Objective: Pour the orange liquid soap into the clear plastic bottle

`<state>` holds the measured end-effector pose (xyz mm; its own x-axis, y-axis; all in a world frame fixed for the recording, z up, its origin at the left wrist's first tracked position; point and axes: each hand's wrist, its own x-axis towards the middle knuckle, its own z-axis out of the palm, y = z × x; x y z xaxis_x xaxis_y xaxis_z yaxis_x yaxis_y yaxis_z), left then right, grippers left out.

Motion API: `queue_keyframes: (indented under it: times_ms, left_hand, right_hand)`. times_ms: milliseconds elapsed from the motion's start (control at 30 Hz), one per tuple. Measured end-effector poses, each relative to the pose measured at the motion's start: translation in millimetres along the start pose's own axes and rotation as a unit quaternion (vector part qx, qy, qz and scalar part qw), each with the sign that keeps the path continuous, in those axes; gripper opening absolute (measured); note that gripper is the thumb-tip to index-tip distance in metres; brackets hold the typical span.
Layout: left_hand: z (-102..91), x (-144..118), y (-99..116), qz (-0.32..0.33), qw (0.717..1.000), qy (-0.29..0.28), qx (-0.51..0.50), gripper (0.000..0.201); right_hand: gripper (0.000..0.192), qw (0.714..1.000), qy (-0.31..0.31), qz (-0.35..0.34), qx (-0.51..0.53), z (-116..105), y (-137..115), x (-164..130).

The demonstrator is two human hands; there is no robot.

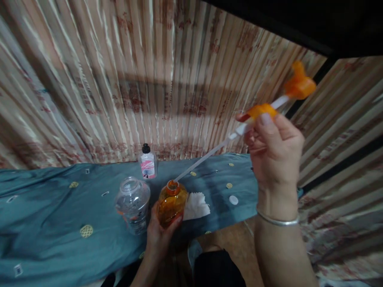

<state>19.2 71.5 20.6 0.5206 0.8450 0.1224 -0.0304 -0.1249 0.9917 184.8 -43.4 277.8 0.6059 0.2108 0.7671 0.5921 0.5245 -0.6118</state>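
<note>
My left hand (160, 235) grips the orange transparent bottle (171, 202) from below, holding it upright on the blue-green cloth (60, 207). My right hand (273, 153) is raised at the right, fingers closed on the orange pump dispenser (295, 89). Its long white dip tube (206, 157) slants down to the bottle's open neck, the tip at the opening. A clear empty plastic bottle (133, 203) stands just left of the orange one. A silver bangle (277, 219) circles my right wrist.
A small clear bottle with a black cap and pink label (147, 162) stands behind, near the striped curtain (149, 79). A white tissue (196, 205) lies right of the orange bottle. A small white disc (233, 200) rests on the cloth.
</note>
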Motion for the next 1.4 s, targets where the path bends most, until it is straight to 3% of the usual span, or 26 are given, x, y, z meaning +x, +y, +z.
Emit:
queue_keyframes:
  times_ms: [167,300,367,433,500,533,667,833,1033,1167,1400]
  left_hand:
    - [0.9,1.0,1.3,0.012,1.0,0.009,0.002,0.072]
    - [0.0,0.8,6.8,-0.004,1.0,0.004,0.01,0.07]
    - [-1.4,0.5,8.9,-0.019,1.0,0.005,0.022,0.07]
    - [-2.6,-0.2,10.2,-0.029,0.999,0.001,0.036,0.069]
    - [-3.0,-1.5,10.9,-0.025,0.998,0.003,0.052,0.067]
    - [-2.8,-2.4,11.2,-0.018,0.998,0.011,0.056,0.066]
    - [0.6,-7.6,12.5,0.012,0.997,0.069,0.03,0.06]
    - [3.5,-12.6,14.2,-0.013,0.998,0.047,0.032,0.061]
    - [1.0,-12.0,4.5,-0.004,0.998,0.06,0.024,0.064]
    - [-4.5,-10.1,-2.5,-0.025,0.999,0.043,0.018,0.06]
    - [-6.3,-9.7,6.5,-0.024,1.0,0.012,0.012,0.062]
  right_hand:
    - [0.017,0.997,0.058,-0.013,-0.04,-44.1,7.2,15.4]
    - [0.035,0.984,0.052,0.013,-0.172,-71.7,50.0,0.0]
    - [0.036,0.957,-0.007,0.018,-0.291,-82.7,81.1,-13.8]
    - [0.039,0.896,-0.125,0.007,-0.426,-91.5,113.9,-29.0]
    - [0.046,0.766,-0.313,-0.026,-0.561,-97.2,144.4,-43.6]
    - [0.048,0.737,-0.359,-0.031,-0.571,-98.8,158.1,-50.0]
    - [0.036,0.658,-0.467,-0.043,-0.589,-101.6,201.7,-67.4]
    - [0.029,0.583,-0.54,-0.053,-0.604,-113.6,237.9,-74.8]
    - [0.031,0.549,-0.57,-0.062,-0.608,-130.3,257.1,-80.3]
    - [0.038,0.546,-0.569,-0.066,-0.611,-132.1,260.3,-81.8]
    - [0.044,0.545,-0.569,-0.065,-0.612,-128.4,254.8,-80.6]
